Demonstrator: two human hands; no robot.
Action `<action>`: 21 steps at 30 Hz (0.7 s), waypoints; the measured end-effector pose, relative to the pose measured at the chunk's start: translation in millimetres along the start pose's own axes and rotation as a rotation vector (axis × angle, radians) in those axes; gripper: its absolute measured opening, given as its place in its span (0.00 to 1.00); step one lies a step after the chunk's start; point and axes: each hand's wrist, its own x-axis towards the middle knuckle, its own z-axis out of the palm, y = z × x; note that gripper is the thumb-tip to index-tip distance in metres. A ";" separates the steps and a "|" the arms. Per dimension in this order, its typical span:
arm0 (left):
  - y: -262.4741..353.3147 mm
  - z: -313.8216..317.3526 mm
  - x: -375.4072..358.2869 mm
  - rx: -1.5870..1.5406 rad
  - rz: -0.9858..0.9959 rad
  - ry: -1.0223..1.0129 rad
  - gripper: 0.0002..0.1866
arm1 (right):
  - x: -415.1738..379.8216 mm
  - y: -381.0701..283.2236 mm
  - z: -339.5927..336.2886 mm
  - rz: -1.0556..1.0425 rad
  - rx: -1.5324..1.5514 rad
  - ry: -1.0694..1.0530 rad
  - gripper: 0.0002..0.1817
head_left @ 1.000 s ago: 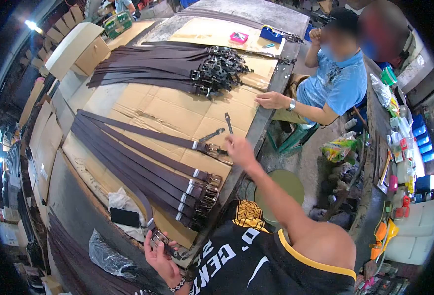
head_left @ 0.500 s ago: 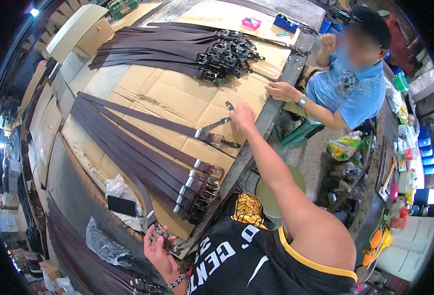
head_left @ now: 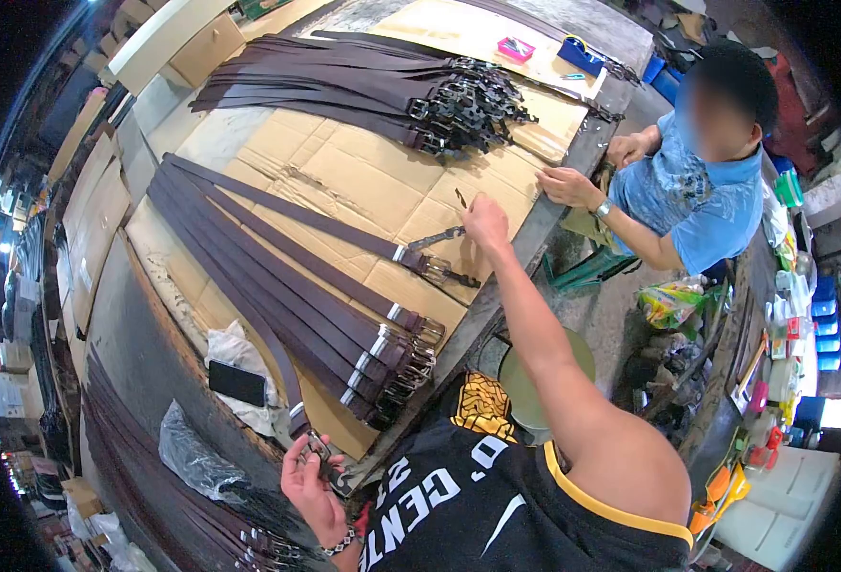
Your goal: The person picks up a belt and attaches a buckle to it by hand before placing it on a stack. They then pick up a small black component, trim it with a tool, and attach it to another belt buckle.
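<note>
At the table's near edge my left hand is closed round the buckle end of a dark brown belt. My right hand reaches over the cardboard with its fingers pinched on a small dark strip. Beside its fingers another small dark strap lies near the buckle of a single belt. Between my hands, several belts with silver buckles lie fanned out, white bands round their ends.
A large belt pile lies farther back. A phone rests on a white cloth. Across the table corner sits a person in a blue shirt. A pink tray and a blue tape dispenser stand at the back.
My right hand has lifted the small dark strip from the cardboard. The other person's raised hand has come down near their other hand. The view has shifted slightly.
</note>
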 end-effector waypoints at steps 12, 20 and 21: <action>1.9 3.1 0.3 -0.008 0.007 0.007 0.17 | -31.9 -20.2 29.7 -0.508 0.143 -0.203 0.12; 2.2 -3.8 -3.4 -0.058 0.018 -0.001 0.15 | -17.3 -28.0 35.2 -0.595 -0.288 -0.243 0.14; -0.7 -6.7 -2.5 -0.080 0.013 -0.003 0.14 | -19.2 -31.4 30.3 -0.611 -0.255 -0.240 0.14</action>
